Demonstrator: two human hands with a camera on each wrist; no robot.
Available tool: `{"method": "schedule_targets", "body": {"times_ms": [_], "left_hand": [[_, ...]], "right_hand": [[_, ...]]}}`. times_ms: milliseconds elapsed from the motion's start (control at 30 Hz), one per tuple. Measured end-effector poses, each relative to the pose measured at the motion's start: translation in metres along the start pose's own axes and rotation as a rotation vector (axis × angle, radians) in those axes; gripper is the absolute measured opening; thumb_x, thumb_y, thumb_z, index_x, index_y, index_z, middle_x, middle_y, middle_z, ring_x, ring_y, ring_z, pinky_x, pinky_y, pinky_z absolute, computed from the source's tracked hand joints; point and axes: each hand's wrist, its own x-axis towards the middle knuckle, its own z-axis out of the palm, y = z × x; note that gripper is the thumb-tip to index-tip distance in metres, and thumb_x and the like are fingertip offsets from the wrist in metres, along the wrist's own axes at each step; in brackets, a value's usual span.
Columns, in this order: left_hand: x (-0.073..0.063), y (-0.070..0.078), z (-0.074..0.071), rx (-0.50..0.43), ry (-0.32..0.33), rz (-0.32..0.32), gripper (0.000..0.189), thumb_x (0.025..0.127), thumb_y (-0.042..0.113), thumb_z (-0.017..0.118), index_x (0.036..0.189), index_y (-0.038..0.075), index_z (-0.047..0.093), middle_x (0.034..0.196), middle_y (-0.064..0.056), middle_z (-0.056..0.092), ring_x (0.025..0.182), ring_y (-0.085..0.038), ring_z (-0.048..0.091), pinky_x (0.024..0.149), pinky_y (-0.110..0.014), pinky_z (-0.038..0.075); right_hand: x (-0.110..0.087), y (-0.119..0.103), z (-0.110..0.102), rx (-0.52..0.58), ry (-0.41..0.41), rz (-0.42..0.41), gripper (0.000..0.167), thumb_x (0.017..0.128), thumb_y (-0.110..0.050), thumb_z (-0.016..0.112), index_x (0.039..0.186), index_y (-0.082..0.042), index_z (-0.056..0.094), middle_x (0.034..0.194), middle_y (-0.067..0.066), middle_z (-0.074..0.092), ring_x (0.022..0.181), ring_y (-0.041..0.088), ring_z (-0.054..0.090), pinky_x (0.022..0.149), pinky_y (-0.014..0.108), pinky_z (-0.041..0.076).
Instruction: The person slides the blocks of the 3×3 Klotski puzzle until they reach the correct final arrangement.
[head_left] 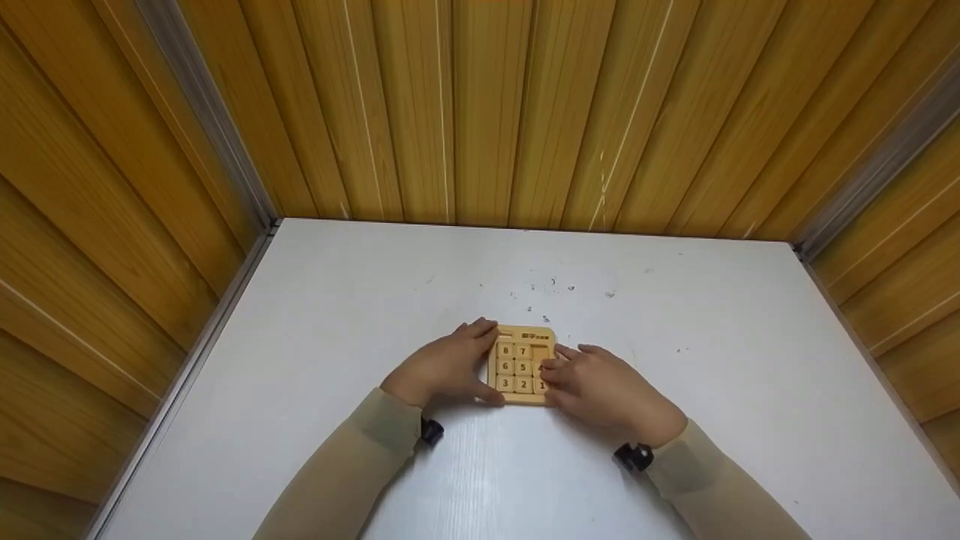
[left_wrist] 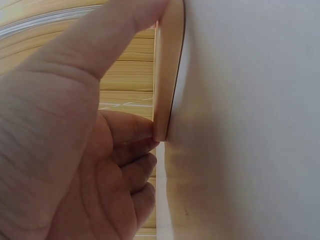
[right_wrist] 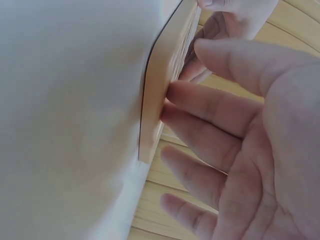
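A wooden sliding number puzzle [head_left: 523, 400] lies flat on the white table, its numbered tiles set in a raised frame. The top row reads 8, 7 and then a gap at the right; 6 and 5 come below, then 3, 2 and 1. My left hand [head_left: 448, 364] holds the frame's left side, thumb at the near corner and fingertips at the far one. Over the right edge, my right hand [head_left: 604, 386] has its fingertips on the tile marked 4 [head_left: 539, 368], partly covering it. In the right wrist view those fingers [right_wrist: 210, 102] look fairly straight.
The white table [head_left: 360, 285] carries small dark scuffs beyond the puzzle. Wood-patterned panels [head_left: 487, 112] wall in the back and both sides. A small black camera sits at each wrist.
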Motion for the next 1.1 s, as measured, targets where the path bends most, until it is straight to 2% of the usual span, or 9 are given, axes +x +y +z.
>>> {"method": "schedule_targets", "body": {"times_ms": [300, 433, 567, 667, 900, 1100], "left_hand": [[0.002, 0.002, 0.006, -0.017, -0.011, 0.011, 0.127, 0.083, 0.058, 0.098, 0.181, 0.015, 0.029, 0.192, -0.002, 0.020, 0.178, -0.035, 0.021, 0.145, -0.049, 0.024], [0.000, 0.002, 0.006, -0.012, -0.013, 0.013, 0.127, 0.083, 0.057, 0.099, 0.181, 0.015, 0.029, 0.192, -0.001, 0.021, 0.178, -0.034, 0.021, 0.146, -0.048, 0.024], [-0.001, 0.000, 0.005, -0.014, -0.019, 0.008, 0.128, 0.083, 0.058, 0.098, 0.182, 0.016, 0.028, 0.192, -0.001, 0.020, 0.179, -0.033, 0.020, 0.146, -0.048, 0.023], [0.000, 0.000, 0.005, -0.021, -0.028, 0.006, 0.130, 0.083, 0.059, 0.098, 0.182, 0.017, 0.024, 0.192, -0.001, 0.018, 0.179, -0.032, 0.018, 0.146, -0.048, 0.021], [0.002, -0.005, 0.004, -0.021, -0.027, 0.023, 0.130, 0.084, 0.060, 0.097, 0.182, 0.016, 0.025, 0.193, 0.000, 0.018, 0.178, -0.037, 0.020, 0.145, -0.049, 0.027], [0.004, -0.006, 0.001, -0.015, -0.021, 0.022, 0.129, 0.084, 0.061, 0.097, 0.182, 0.016, 0.026, 0.193, 0.000, 0.018, 0.178, -0.035, 0.020, 0.145, -0.049, 0.027]], "right_hand": [[0.005, 0.005, -0.004, 0.093, 0.066, -0.001, 0.024, 0.109, -0.030, 0.073, 0.122, -0.018, 0.090, 0.134, 0.001, 0.085, 0.155, 0.036, 0.063, 0.130, 0.061, 0.049], [0.014, 0.002, -0.004, 0.085, 0.079, 0.004, 0.031, 0.110, -0.036, 0.072, 0.134, -0.020, 0.085, 0.147, 0.003, 0.079, 0.159, 0.035, 0.058, 0.131, 0.060, 0.048], [0.021, 0.003, 0.003, 0.099, 0.017, 0.035, 0.051, 0.112, -0.046, 0.068, 0.156, -0.020, 0.070, 0.166, 0.002, 0.065, 0.169, 0.032, 0.045, 0.137, 0.060, 0.039], [0.022, 0.006, 0.009, 0.117, -0.031, 0.047, 0.062, 0.112, -0.052, 0.066, 0.165, -0.021, 0.061, 0.175, -0.001, 0.055, 0.172, 0.031, 0.038, 0.141, 0.060, 0.033], [0.023, 0.010, 0.012, 0.141, -0.074, 0.018, 0.066, 0.112, -0.052, 0.066, 0.168, -0.017, 0.057, 0.176, 0.001, 0.053, 0.173, 0.035, 0.036, 0.140, 0.064, 0.032], [0.026, 0.008, 0.006, 0.125, -0.078, 0.021, 0.063, 0.112, -0.050, 0.066, 0.166, -0.017, 0.060, 0.175, 0.000, 0.054, 0.174, 0.035, 0.035, 0.139, 0.066, 0.032]]}}
